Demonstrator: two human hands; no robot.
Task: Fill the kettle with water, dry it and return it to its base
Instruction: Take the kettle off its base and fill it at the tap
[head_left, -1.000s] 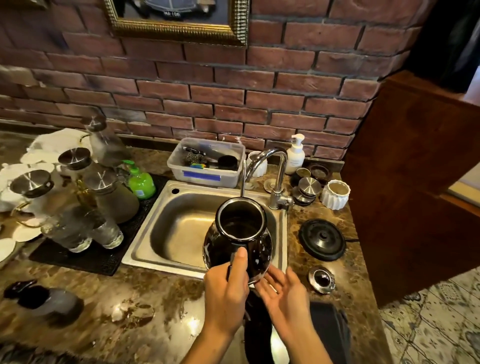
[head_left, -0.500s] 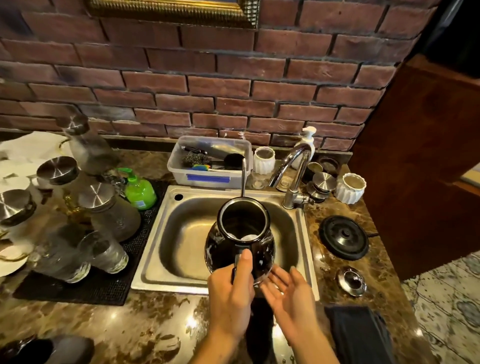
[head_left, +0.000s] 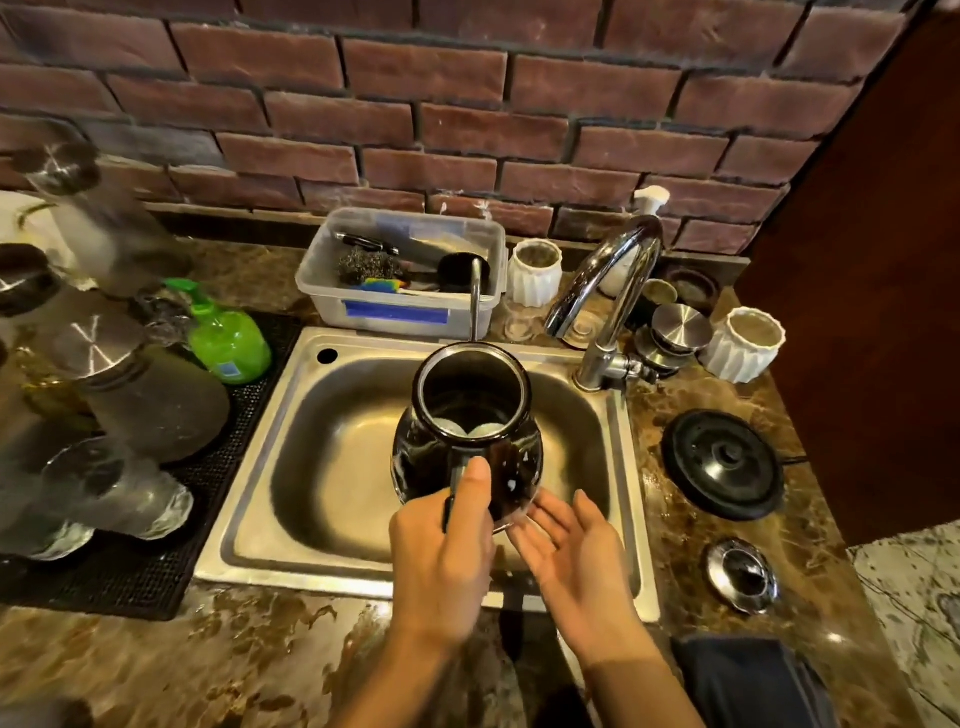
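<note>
The black kettle (head_left: 470, 415), lid off, hangs over the steel sink (head_left: 332, 457) with its thin spout pointing toward the wall. A little water shows in its bottom. My left hand (head_left: 441, 551) is closed around the kettle's handle, thumb up along it. Just right of the kettle, my right hand (head_left: 566, 551) is held flat and open, its fingertips near the kettle's lower side. The round black kettle base (head_left: 724, 465) lies on the counter to the right of the sink. The kettle's lid (head_left: 743, 574) lies in front of the base. The chrome tap (head_left: 605, 291) arches at the sink's back right corner.
A clear tub of scrubbers (head_left: 405, 270) stands behind the sink. A green soap bottle (head_left: 228, 340), glass carafes (head_left: 150, 400) and glasses crowd a black mat on the left. White ribbed cups (head_left: 748, 348) and metal lids sit by the tap. A dark cloth (head_left: 748, 680) lies at the front right.
The view has tilted down and closer to the sink. The kettle stays over the basin in my left hand, while my right hand stays open beside it.
</note>
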